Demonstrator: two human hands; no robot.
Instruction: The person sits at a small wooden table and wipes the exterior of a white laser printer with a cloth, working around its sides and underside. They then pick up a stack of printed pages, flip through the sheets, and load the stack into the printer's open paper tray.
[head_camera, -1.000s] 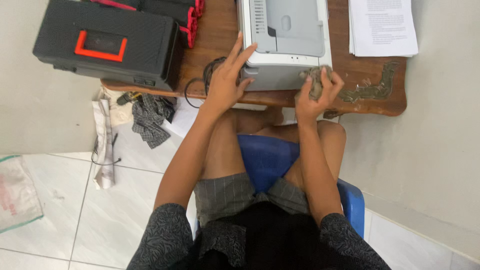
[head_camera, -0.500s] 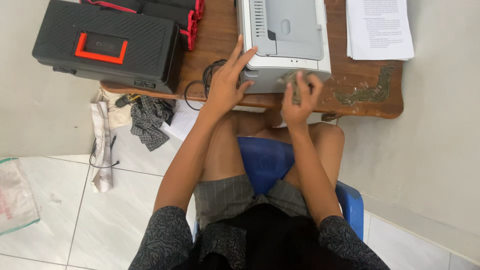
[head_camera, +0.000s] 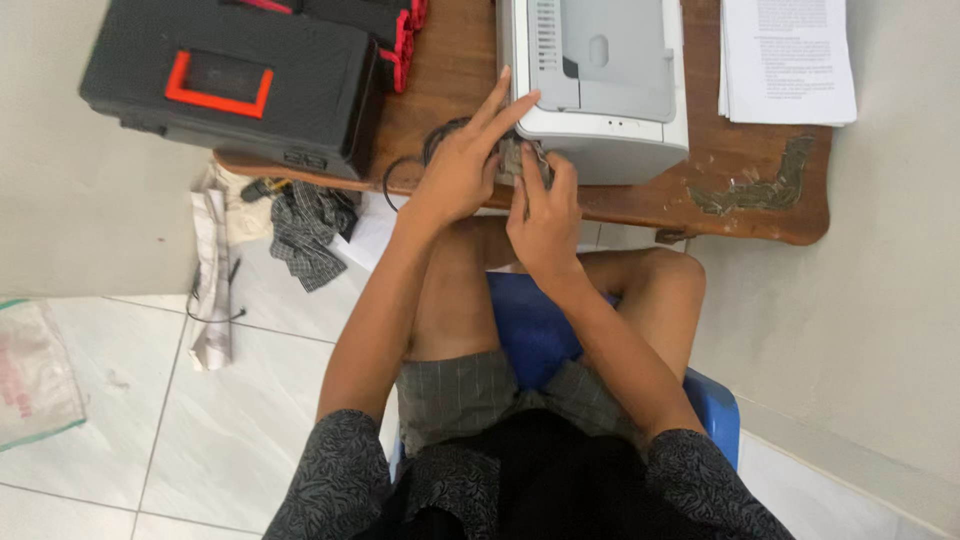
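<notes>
A grey and white printer stands on a small wooden table in front of me. My left hand rests flat against the printer's front left corner, fingers spread over its top edge. My right hand is shut on a crumpled grey rag and presses it against the printer's front face, right beside my left hand. I sit on a blue plastic chair with my knees under the table.
A black toolbox with an orange handle overhangs the table's left end. Red and black cases lie behind it. White papers lie at the right. A black cable loops off the edge. Rags and newspaper lie on the tiled floor.
My right hand has slid the rag leftward along the printer's front, from its right corner to beside my left hand. The left hand has stayed on the printer.
</notes>
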